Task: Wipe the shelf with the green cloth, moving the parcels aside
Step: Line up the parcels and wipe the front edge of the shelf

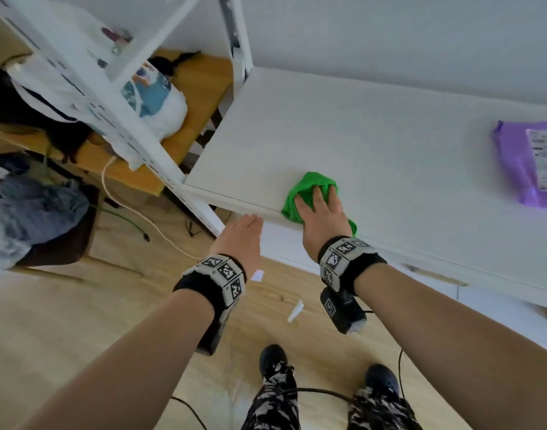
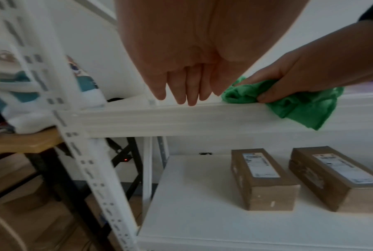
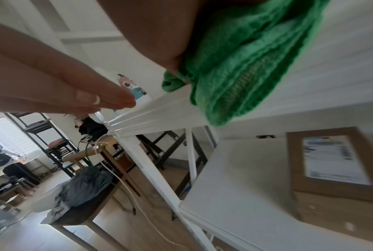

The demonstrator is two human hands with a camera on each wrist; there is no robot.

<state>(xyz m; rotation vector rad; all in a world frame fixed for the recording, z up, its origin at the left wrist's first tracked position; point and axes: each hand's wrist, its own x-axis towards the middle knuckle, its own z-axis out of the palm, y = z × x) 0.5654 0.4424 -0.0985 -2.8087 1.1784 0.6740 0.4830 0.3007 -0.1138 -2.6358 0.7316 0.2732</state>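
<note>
Head view, centre of the frame: the right hand [image 1: 320,212] lies palm-down on the green cloth [image 1: 309,193], fingers spread over the bunched fabric and thumb curled into it — a pressing grip at the front edge of the white shelf [image 1: 359,144]. One corner of the cloth hangs over that edge. Lower and to the left, the left hand [image 1: 242,234] hovers just beside the shelf's front lip, fingers straight and close together, holding nothing. A purple parcel [image 1: 526,166] lies at the right edge of the frame, well apart from the cloth. Left wrist view, lower right: two brown boxes [image 2: 264,180] stand on the lower shelf board [image 2: 191,212].
</note>
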